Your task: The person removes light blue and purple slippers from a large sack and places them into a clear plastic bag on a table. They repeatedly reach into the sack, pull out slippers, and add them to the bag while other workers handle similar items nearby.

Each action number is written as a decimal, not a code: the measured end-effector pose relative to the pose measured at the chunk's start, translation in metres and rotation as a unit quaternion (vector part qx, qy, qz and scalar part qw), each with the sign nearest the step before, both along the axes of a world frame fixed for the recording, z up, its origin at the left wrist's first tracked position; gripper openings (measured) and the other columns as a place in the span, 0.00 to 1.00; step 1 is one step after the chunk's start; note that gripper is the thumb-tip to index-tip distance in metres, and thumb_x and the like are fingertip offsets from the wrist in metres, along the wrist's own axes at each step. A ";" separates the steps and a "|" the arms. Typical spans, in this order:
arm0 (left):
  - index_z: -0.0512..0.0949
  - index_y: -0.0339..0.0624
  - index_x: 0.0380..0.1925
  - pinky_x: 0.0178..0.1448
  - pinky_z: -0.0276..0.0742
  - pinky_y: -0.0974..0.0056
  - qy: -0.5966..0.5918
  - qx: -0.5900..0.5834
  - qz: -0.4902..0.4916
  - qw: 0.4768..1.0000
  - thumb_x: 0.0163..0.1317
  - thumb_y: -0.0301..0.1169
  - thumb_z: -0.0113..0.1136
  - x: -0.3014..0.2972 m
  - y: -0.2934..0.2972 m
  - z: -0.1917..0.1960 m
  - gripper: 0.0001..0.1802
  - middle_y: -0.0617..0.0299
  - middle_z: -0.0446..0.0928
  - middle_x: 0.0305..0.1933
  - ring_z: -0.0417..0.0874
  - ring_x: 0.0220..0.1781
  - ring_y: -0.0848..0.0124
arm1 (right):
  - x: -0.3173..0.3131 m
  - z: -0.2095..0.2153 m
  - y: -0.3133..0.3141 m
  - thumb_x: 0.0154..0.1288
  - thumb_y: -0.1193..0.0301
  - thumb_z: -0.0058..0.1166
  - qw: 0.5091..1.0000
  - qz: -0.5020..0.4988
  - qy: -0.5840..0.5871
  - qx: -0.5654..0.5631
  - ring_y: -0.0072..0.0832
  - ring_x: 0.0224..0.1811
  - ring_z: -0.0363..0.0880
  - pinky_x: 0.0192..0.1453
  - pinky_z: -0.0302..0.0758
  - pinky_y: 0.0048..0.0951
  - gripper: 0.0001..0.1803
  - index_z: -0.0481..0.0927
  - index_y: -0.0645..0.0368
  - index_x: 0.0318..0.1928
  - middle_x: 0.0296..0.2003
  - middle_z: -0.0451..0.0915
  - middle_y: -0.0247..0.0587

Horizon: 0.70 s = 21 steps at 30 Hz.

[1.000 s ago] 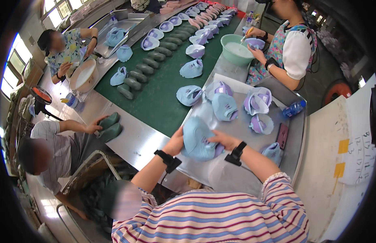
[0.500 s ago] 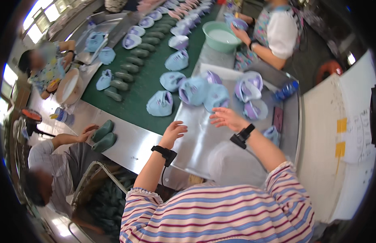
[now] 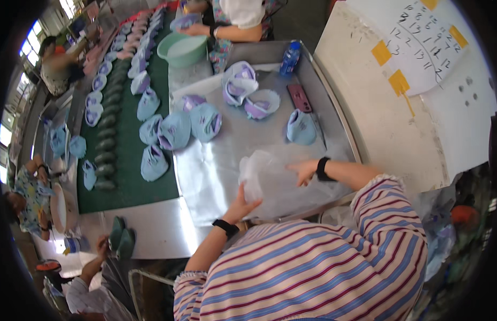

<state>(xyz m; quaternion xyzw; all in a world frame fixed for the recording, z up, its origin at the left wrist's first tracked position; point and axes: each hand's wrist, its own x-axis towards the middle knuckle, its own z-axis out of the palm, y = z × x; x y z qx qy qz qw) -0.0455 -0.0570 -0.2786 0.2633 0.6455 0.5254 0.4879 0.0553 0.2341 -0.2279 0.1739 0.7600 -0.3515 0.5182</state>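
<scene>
My left hand (image 3: 239, 207) is at the near edge of the metal tray, thumb and fingers apart, a fingertip at the edge of a clear plastic bag (image 3: 255, 170). On the bag's other side is my right hand (image 3: 305, 172), forefinger stretched toward the bag and the other fingers pointing down. Neither hand appears to grip anything. The bag lies crumpled over the tray's near part. Beyond my right hand sits a single light-blue piece with purple lining, like a shoe upper (image 3: 301, 127). A group of similar uppers (image 3: 174, 130) rests at the tray's left edge.
Nested purple-and-blue uppers (image 3: 240, 83), a blue-capped bottle (image 3: 290, 59) and a dark red phone (image 3: 299, 98) are on the tray (image 3: 227, 155). Dark green shoe lasts (image 3: 105, 144) line the green belt (image 3: 136, 195). Co-workers sit along both sides. A mint basin (image 3: 182, 51) stands far off.
The view has swung to the right. My hands have come back from beside the blue uppers to the plastic bag, which my forearms partly bordered before. Both hands stay spread.
</scene>
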 end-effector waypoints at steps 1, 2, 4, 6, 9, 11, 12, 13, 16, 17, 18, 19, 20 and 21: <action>0.52 0.38 0.64 0.49 0.73 0.66 0.018 0.015 -0.039 0.999 0.58 0.38 0.62 -0.005 0.009 0.003 0.39 0.49 0.67 0.57 0.74 0.50 0.66 | -0.009 -0.002 -0.016 0.52 0.67 0.61 0.995 -0.024 0.087 -0.041 0.26 0.22 0.77 0.23 0.72 0.24 0.43 0.52 0.57 0.66 0.29 0.81 0.43; 0.58 0.37 0.61 0.48 0.73 0.66 0.037 0.026 -0.077 0.996 0.57 0.39 0.62 -0.010 0.015 0.007 0.36 0.49 0.68 0.56 0.74 0.49 0.68 | -0.021 -0.002 -0.030 0.54 0.68 0.59 0.980 -0.042 0.175 -0.084 0.24 0.20 0.76 0.21 0.70 0.22 0.37 0.59 0.62 0.63 0.26 0.80 0.40; 0.65 0.36 0.56 0.52 0.70 0.65 0.090 0.046 -0.013 0.995 0.59 0.35 0.60 -0.025 0.013 -0.006 0.28 0.57 0.68 0.54 0.70 0.53 0.70 | -0.044 0.058 -0.069 0.56 0.69 0.57 0.930 -0.160 0.290 -0.158 0.20 0.20 0.73 0.22 0.68 0.21 0.24 0.71 0.66 0.52 0.25 0.77 0.37; 0.69 0.37 0.53 0.53 0.70 0.64 -0.037 0.114 0.071 0.990 0.57 0.34 0.61 -0.032 0.008 0.013 0.25 0.59 0.67 0.55 0.66 0.58 0.71 | -0.053 0.089 -0.090 0.58 0.69 0.55 0.855 -0.240 0.370 -0.273 0.19 0.20 0.71 0.23 0.67 0.20 0.20 0.71 0.65 0.50 0.25 0.75 0.35; 0.73 0.37 0.48 0.53 0.69 0.64 -0.080 0.213 0.049 0.973 0.58 0.34 0.59 0.005 0.012 0.060 0.19 0.60 0.70 0.52 0.68 0.56 0.70 | -0.063 0.120 -0.128 0.62 0.68 0.51 0.777 -0.278 0.391 -0.407 0.16 0.22 0.68 0.25 0.66 0.19 0.14 0.72 0.64 0.45 0.25 0.72 0.31; 0.72 0.36 0.49 0.53 0.69 0.64 0.019 0.178 -0.012 0.984 0.59 0.30 0.55 0.027 0.033 0.096 0.18 0.59 0.73 0.49 0.72 0.52 0.69 | -0.062 0.126 -0.138 0.63 0.66 0.51 0.800 -0.230 0.388 -0.396 0.16 0.25 0.67 0.29 0.67 0.19 0.15 0.72 0.64 0.45 0.27 0.72 0.31; 0.71 0.35 0.50 0.53 0.69 0.64 0.057 0.130 -0.029 0.990 0.60 0.27 0.53 0.032 0.041 0.108 0.17 0.59 0.74 0.48 0.73 0.50 0.68 | -0.061 0.132 -0.141 0.64 0.66 0.50 0.806 -0.190 0.403 -0.390 0.17 0.27 0.67 0.32 0.67 0.20 0.15 0.72 0.64 0.46 0.29 0.72 0.31; 0.71 0.35 0.50 0.53 0.69 0.64 0.091 0.151 -0.016 0.984 0.60 0.27 0.53 0.029 0.050 0.110 0.17 0.59 0.74 0.48 0.74 0.50 0.68 | -0.059 0.140 -0.139 0.64 0.66 0.50 0.812 -0.151 0.422 -0.374 0.17 0.29 0.68 0.34 0.68 0.20 0.16 0.71 0.64 0.47 0.30 0.72 0.31; 0.71 0.35 0.50 0.53 0.70 0.63 0.195 0.187 0.041 0.962 0.61 0.26 0.52 0.010 0.034 0.101 0.17 0.58 0.75 0.47 0.74 0.50 0.68 | -0.036 0.156 -0.135 0.59 0.65 0.55 0.826 0.023 0.491 -0.275 0.28 0.42 0.71 0.50 0.68 0.27 0.24 0.68 0.65 0.53 0.40 0.73 0.41; 0.71 0.35 0.50 0.53 0.70 0.63 0.226 0.190 0.060 0.954 0.61 0.26 0.51 0.006 0.019 0.096 0.16 0.57 0.75 0.47 0.74 0.50 0.68 | -0.028 0.161 -0.136 0.59 0.65 0.55 0.796 0.064 0.547 -0.253 0.31 0.46 0.71 0.52 0.67 0.29 0.25 0.67 0.65 0.54 0.43 0.72 0.44; 0.71 0.35 0.50 0.53 0.70 0.63 0.257 0.193 0.076 0.944 0.61 0.26 0.51 0.003 0.007 0.092 0.16 0.57 0.76 0.47 0.75 0.50 0.68 | -0.020 0.168 -0.136 0.59 0.66 0.55 0.759 0.103 0.601 -0.228 0.35 0.49 0.70 0.55 0.67 0.31 0.26 0.66 0.66 0.55 0.47 0.71 0.47; 0.71 0.34 0.49 0.53 0.71 0.63 0.286 0.193 0.089 0.934 0.61 0.25 0.51 0.002 -0.005 0.091 0.16 0.57 0.76 0.47 0.75 0.50 0.67 | -0.009 0.174 -0.139 0.59 0.66 0.55 0.719 0.136 0.651 -0.203 0.39 0.52 0.69 0.57 0.66 0.33 0.27 0.65 0.66 0.56 0.50 0.70 0.50; 0.71 0.35 0.50 0.53 0.71 0.62 0.263 0.185 0.143 0.936 0.62 0.26 0.49 -0.003 -0.011 0.091 0.16 0.56 0.75 0.48 0.75 0.50 0.66 | 0.000 0.178 -0.137 0.58 0.67 0.56 0.706 0.161 0.673 -0.149 0.46 0.57 0.66 0.61 0.63 0.37 0.29 0.64 0.66 0.58 0.55 0.67 0.55; 0.70 0.35 0.51 0.54 0.71 0.61 0.241 0.177 0.196 0.934 0.63 0.27 0.48 -0.013 -0.013 0.094 0.16 0.55 0.75 0.48 0.75 0.50 0.65 | 0.005 0.182 -0.134 0.54 0.67 0.58 0.664 0.118 0.723 -0.150 0.45 0.60 0.63 0.63 0.61 0.36 0.34 0.61 0.63 0.61 0.56 0.65 0.53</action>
